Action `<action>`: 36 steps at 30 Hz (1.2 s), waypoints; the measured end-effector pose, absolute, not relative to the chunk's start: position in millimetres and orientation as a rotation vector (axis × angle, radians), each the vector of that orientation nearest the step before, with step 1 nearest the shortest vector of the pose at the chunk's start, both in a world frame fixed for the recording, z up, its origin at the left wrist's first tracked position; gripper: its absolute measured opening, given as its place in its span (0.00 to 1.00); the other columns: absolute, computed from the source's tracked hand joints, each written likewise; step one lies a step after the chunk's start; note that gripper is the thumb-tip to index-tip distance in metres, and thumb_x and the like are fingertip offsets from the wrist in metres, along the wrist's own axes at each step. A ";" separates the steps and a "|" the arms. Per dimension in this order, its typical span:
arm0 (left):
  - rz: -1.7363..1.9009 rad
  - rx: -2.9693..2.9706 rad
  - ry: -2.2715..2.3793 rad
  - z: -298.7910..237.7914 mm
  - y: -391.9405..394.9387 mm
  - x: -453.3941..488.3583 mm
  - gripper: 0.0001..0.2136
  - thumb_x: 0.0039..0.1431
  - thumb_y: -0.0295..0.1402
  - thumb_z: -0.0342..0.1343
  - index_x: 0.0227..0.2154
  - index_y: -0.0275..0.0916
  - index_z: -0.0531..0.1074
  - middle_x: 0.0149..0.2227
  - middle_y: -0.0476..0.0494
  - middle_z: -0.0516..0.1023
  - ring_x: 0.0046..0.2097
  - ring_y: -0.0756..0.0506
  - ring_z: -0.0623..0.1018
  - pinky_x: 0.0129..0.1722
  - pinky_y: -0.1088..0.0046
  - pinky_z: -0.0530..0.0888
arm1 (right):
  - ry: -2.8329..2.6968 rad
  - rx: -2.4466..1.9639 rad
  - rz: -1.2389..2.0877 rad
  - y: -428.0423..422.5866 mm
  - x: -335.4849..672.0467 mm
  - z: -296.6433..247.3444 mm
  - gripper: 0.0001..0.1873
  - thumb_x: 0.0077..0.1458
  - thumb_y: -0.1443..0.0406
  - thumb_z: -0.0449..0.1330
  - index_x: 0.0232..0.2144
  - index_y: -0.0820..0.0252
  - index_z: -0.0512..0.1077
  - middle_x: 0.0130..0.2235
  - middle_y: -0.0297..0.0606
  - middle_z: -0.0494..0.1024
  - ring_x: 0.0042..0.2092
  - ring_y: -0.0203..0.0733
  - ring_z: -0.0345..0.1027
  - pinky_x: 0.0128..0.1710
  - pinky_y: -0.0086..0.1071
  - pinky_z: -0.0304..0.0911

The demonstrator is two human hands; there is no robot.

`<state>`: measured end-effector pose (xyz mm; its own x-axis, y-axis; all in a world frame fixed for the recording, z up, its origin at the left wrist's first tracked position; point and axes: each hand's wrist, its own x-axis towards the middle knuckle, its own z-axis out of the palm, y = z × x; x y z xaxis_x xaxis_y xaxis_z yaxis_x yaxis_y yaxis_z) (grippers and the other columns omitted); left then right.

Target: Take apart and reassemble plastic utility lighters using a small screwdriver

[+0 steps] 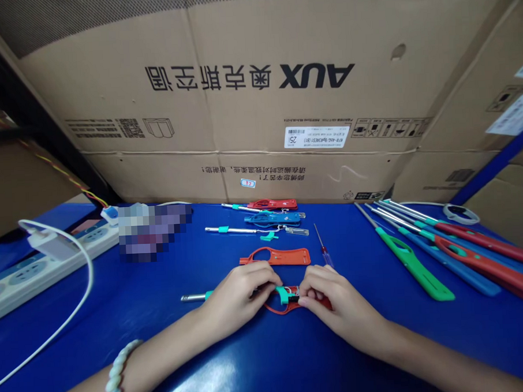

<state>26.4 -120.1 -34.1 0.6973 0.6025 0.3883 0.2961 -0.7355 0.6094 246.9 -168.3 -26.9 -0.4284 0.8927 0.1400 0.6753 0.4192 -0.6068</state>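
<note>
Fingers (265,277) of the left hand (242,298) are curled down and grasp the barrel end of a red plastic long-nozzle lighter (285,296) with a teal trigger. Its slim metal nozzle (191,297) projects past the knuckles toward the left. The right hand (333,302) pinches the handle end of the same lighter, thumb and forefinger closed on the red shell. The lighter lies flat on the blue table (260,358), at its centre, directly between both hands. Both forearms enter from the near edge and converge, palms facing down and wrists low. A pale bead bracelet (117,375) sits on the left wrist. Just behind the hands lie an orange-red plastic handle shell (275,257) and a small red-handled screwdriver (322,246). Farther back are an opened blue lighter body (273,218) and a red one (271,205). A row of finished green, blue and red long lighters (454,251) lies well to the right. A white power strip (31,269) lies at the left. A large brown cardboard box (240,116) printed AUX stands shut behind the table; its contents cannot be seen.
</note>
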 end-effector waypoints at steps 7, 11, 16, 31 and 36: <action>0.785 2.407 0.704 -34.0 -121.2 25.9 0.08 0.63 0.23 0.50 0.34 0.37 0.73 0.33 0.46 0.75 0.34 0.49 0.74 0.36 0.73 0.71 | -2.250 -1.319 0.641 -167.3 245.5 -26.5 0.09 0.59 0.73 0.58 0.28 0.59 0.67 0.29 0.29 0.68 0.32 0.36 0.60 0.37 0.32 0.54; 0.803 2.432 0.690 -33.7 -121.1 25.9 0.08 0.63 0.23 0.49 0.34 0.37 0.73 0.33 0.46 0.75 0.33 0.49 0.73 0.35 0.74 0.70 | -2.244 -1.325 0.634 -166.9 245.4 -27.1 0.09 0.59 0.72 0.58 0.27 0.59 0.67 0.29 0.30 0.69 0.32 0.36 0.61 0.37 0.32 0.54; 0.811 2.464 0.661 -37.7 -120.6 25.5 0.08 0.63 0.22 0.48 0.33 0.36 0.72 0.32 0.46 0.74 0.33 0.49 0.73 0.35 0.74 0.69 | -2.250 -1.325 0.615 -166.8 245.3 -27.6 0.09 0.59 0.72 0.59 0.27 0.58 0.67 0.28 0.29 0.69 0.31 0.36 0.61 0.37 0.31 0.54; 0.723 2.765 0.664 -39.7 -123.6 24.9 0.12 0.67 0.25 0.42 0.34 0.36 0.71 0.30 0.45 0.70 0.31 0.48 0.71 0.30 0.74 0.68 | -2.165 -1.314 0.626 -163.7 244.6 -35.4 0.10 0.54 0.72 0.63 0.25 0.58 0.68 0.26 0.29 0.68 0.31 0.36 0.61 0.34 0.30 0.55; 0.693 2.790 0.658 -36.6 -125.9 24.7 0.11 0.68 0.28 0.44 0.36 0.35 0.72 0.31 0.44 0.71 0.32 0.47 0.71 0.30 0.73 0.69 | -2.138 -1.324 0.586 -163.5 243.6 -36.3 0.11 0.53 0.75 0.62 0.25 0.58 0.67 0.27 0.28 0.67 0.30 0.35 0.60 0.32 0.29 0.56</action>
